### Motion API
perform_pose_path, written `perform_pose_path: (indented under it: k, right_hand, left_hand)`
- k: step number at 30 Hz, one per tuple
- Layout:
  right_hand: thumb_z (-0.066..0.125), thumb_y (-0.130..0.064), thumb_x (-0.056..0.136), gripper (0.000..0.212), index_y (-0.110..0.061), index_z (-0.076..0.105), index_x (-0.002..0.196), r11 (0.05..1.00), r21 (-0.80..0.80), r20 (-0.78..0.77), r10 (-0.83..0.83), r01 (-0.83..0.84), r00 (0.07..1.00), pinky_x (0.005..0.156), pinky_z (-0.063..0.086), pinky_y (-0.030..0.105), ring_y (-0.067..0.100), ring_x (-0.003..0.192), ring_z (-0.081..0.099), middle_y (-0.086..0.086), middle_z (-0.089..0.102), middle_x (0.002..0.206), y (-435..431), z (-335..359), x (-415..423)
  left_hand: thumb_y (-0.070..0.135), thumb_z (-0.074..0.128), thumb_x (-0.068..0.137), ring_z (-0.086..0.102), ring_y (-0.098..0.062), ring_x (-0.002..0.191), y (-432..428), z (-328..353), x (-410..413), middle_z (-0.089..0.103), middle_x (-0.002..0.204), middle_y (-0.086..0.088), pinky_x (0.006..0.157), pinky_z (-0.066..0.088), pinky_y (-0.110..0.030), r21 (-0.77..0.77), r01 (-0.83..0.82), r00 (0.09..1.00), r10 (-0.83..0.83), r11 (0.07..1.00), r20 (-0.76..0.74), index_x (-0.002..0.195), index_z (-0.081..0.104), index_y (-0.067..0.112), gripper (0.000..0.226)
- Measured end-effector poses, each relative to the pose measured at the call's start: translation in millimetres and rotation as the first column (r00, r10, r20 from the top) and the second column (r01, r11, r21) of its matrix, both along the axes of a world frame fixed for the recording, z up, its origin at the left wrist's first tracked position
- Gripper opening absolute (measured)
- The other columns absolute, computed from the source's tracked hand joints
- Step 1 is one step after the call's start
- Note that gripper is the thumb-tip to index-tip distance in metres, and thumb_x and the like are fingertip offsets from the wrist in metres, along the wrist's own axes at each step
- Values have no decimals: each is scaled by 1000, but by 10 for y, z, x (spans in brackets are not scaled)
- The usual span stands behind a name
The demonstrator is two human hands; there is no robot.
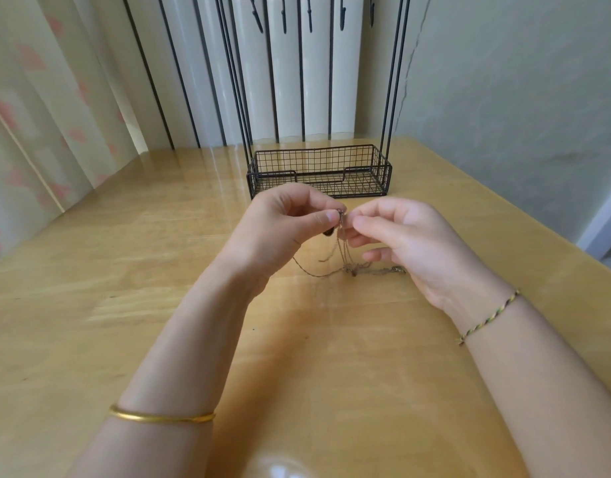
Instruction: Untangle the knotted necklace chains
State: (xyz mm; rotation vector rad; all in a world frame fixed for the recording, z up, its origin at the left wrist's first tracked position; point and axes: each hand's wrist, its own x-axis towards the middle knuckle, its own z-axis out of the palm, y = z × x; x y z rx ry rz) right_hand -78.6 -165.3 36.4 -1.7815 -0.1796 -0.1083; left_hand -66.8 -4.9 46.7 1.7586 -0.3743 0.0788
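Thin gold-coloured necklace chains [345, 257] hang in a tangle between my two hands above the wooden table [124, 270]. My left hand [283, 222] pinches the top of the chains between thumb and forefinger. Just to the right of it, my right hand [400, 236] pinches the same bunch with its fingertips. Several strands drop to a small knot [352, 270] lying on the table, and one loose end with a clasp [397, 269] runs under my right hand. A dark pendant [329, 231] shows under my left thumb.
A black wire jewellery stand with a basket base [319, 170] stands on the table just behind my hands, its hooks high up [309, 19]. A curtain hangs at the left, a wall rises at the right. The table's right edge slants near my right forearm.
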Motion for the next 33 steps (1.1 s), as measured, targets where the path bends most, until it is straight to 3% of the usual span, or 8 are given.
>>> perform_pose_path:
  k: [6,10,15,18,22,26,30,33]
  right_hand:
    - [67,-15,84,4,-18,69,82,1000,-7,64,-26,27,998,68,50,25,7,78,62,-1,69,83,24,-35,9]
    - [69,-13,83,11,-21,67,76,995,-72,174,-60,73,983,64,47,16,0,71,57,-9,65,75,36,-39,25]
    - [62,-9,86,16,-21,63,75,991,-76,224,-88,107,971,71,48,25,10,76,59,-5,64,77,30,-24,39]
    - [63,-6,85,16,-21,66,84,998,-58,219,-20,33,976,69,48,19,13,82,63,-2,67,86,43,-16,20]
    - [69,-4,82,19,-22,65,83,997,-69,269,-13,33,963,70,53,24,16,76,66,5,69,86,80,-33,11]
    - [71,-5,80,16,-19,64,76,988,-101,347,-72,113,935,67,50,20,8,67,61,-1,68,76,83,-36,22]
    - [68,-7,82,13,-18,63,77,994,-87,308,-31,60,951,64,45,14,2,67,56,-6,63,74,49,7,3]
    - [64,-5,85,12,-14,61,77,997,65,197,18,-31,980,65,48,22,8,74,58,-1,63,76,12,35,-16]
  left_hand:
    - [3,66,85,54,5,53,-13,11,-6,62,69,3,51,37,-5,-19,-15,1000,16,1000,16,91,65,7,7]
    - [2,66,85,53,4,52,-10,7,6,62,70,0,51,36,-6,-23,-12,1000,12,1000,16,102,63,11,18]
    - [3,63,88,57,0,61,17,3,23,64,67,7,53,38,-9,-17,1,1000,0,1000,4,101,63,14,17]
    - [6,63,89,58,-3,66,22,-1,33,66,70,9,55,40,-15,2,-1,1000,1,1000,4,101,64,17,16]
    - [4,62,89,61,-5,69,18,-3,30,67,72,8,60,46,-16,-8,3,1000,-3,1000,-6,97,63,19,17]
    - [4,62,89,65,-8,67,13,3,24,69,71,6,62,48,-18,-33,18,999,-19,999,-26,95,61,17,15]
    - [4,60,91,59,-9,65,45,13,35,67,72,5,69,46,-24,-43,18,1000,-19,999,-16,95,63,15,12]
    - [3,57,92,52,-11,69,80,23,33,66,72,5,70,44,-23,-70,31,999,-32,997,-18,93,63,14,13]
